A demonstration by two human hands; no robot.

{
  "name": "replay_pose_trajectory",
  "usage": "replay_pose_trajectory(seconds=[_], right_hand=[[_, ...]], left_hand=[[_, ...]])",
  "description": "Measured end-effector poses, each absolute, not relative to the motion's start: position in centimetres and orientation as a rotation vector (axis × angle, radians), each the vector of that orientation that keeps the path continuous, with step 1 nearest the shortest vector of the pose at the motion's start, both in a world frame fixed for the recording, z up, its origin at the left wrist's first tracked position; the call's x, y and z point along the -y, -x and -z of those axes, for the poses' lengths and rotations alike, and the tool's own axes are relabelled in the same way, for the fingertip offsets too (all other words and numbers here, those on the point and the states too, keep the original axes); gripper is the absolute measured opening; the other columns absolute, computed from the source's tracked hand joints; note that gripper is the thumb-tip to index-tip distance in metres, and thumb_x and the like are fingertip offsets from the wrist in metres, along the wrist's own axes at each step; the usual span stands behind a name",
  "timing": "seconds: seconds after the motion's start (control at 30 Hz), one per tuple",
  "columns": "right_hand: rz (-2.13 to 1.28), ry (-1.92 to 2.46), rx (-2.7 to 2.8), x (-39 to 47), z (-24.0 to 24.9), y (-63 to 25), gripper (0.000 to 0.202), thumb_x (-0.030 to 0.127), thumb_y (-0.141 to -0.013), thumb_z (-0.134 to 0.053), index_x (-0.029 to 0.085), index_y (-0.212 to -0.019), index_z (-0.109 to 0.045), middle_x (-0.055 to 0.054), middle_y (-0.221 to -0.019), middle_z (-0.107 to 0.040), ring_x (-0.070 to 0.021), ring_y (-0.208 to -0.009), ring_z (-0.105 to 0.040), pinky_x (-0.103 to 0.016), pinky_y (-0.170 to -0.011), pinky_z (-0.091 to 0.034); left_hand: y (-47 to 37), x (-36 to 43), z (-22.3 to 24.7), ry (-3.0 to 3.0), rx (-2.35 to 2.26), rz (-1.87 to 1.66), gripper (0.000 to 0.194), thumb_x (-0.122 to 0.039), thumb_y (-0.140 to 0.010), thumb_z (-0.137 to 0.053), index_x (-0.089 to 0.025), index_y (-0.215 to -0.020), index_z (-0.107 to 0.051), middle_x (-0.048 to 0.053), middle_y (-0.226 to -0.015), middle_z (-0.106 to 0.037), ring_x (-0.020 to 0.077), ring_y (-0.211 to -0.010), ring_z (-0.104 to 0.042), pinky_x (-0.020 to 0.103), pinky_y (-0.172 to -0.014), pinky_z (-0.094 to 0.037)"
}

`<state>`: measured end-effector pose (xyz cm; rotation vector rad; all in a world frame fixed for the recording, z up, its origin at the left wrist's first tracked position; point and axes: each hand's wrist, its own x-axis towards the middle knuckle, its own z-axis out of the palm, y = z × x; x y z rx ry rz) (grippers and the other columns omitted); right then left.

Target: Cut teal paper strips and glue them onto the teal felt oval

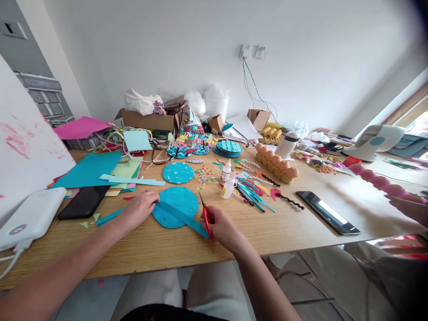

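Observation:
My left hand [140, 208] is closed in a pinch on one end of a blue paper strip [182, 216]. The strip slants down to the right across a round blue disc [183, 198] lying on the table. In my right hand [222, 227] are red-handled scissors [207, 223], their blades pointing up and away from me. The strip's far end reaches the scissor handles; whether my right fingers also grip it, I cannot tell. Another blue strip [110, 216] lies beside my left wrist. Just beyond, a second blue disc [178, 172] carries small pale paper bits.
Glue bottles [228, 187] stand past the scissors, near scattered confetti [203, 176]. Coloured paper sheets [90, 169] and a black phone [83, 203] lie left. An egg-carton strip [277, 164] and a tablet [327, 211] are right. Another person's hand [406, 208] holds a pink egg-carton strip [379, 182].

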<state>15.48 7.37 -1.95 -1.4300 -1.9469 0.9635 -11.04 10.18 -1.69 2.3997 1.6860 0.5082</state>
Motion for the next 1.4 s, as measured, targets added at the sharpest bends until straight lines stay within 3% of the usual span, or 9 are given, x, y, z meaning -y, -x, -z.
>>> replay_pose_trajectory(seconds=[0.27, 0.53, 0.7, 0.83, 1.13, 1.4], right_hand=[[-0.948, 1.433, 2.027, -7.2, 1.8, -15.7, 0.004, 0.017, -0.068, -0.052, 0.019, -0.071, -0.054, 0.001, -0.061, -0.057, -0.011, -0.053, -0.045, -0.023, -0.048, -0.025], [-0.928, 1.436, 2.114, -7.2, 1.6, -15.6, 0.005, 0.024, -0.072, -0.051, 0.019, -0.072, -0.053, 0.002, -0.063, -0.056, -0.0108, -0.055, -0.044, -0.022, -0.048, -0.024], [-0.824, 1.551, 2.182, -6.9, 0.5, -15.8, 0.005, 0.016, -0.072, -0.05, 0.018, -0.068, -0.051, 0.0, -0.063, -0.056, -0.0111, -0.056, -0.042, -0.023, -0.049, -0.022], [-0.755, 1.632, 2.247, -6.5, -0.4, -15.9, 0.007, 0.016, -0.075, -0.048, 0.018, -0.072, -0.054, -0.002, -0.066, -0.059, -0.0112, -0.056, -0.044, -0.023, -0.05, -0.022], [-0.438, 2.027, 2.279, -6.0, 0.2, -20.3, 0.028, 0.037, -0.084, -0.042, 0.017, -0.078, -0.06, -0.011, -0.077, -0.066, -0.0206, -0.069, -0.057, -0.026, -0.052, -0.024], [-0.174, 2.339, 2.239, -6.7, -0.4, -25.6, 0.028, 0.037, -0.085, -0.041, 0.019, -0.081, -0.062, -0.011, -0.087, -0.067, -0.0231, -0.079, -0.062, -0.027, -0.056, -0.031]], left_hand=[[11.4, -10.0, 2.1, -2.383, -1.699, -0.505, 0.026, -0.014, -0.073, -0.04, -0.02, -0.077, -0.065, 0.007, -0.093, -0.067, 0.0249, -0.092, -0.059, 0.036, -0.085, -0.043], [11.4, -10.0, 1.0, -2.344, -1.743, -0.441, 0.026, -0.016, -0.075, -0.041, -0.021, -0.088, -0.062, 0.004, -0.09, -0.068, 0.0214, -0.08, -0.062, 0.029, -0.07, -0.047], [11.2, -9.9, 1.5, -2.409, -1.694, -0.404, 0.026, -0.016, -0.074, -0.043, -0.02, -0.092, -0.061, 0.007, -0.1, -0.063, 0.0232, -0.094, -0.058, 0.032, -0.081, -0.044], [11.3, -9.9, 2.4, -2.47, -1.654, -0.392, 0.027, -0.018, -0.078, -0.041, -0.018, -0.095, -0.061, 0.009, -0.099, -0.059, 0.0249, -0.093, -0.056, 0.036, -0.081, -0.044], [10.7, -9.1, 1.6, -2.528, -1.64, -0.366, 0.028, -0.016, -0.08, -0.038, -0.017, -0.096, -0.061, 0.009, -0.096, -0.058, 0.0249, -0.091, -0.057, 0.037, -0.08, -0.046], [10.9, -9.2, 1.2, -2.64, -1.575, -0.237, 0.031, -0.013, -0.078, -0.04, -0.016, -0.101, -0.061, 0.01, -0.107, -0.057, 0.0256, -0.101, -0.054, 0.037, -0.087, -0.043]])
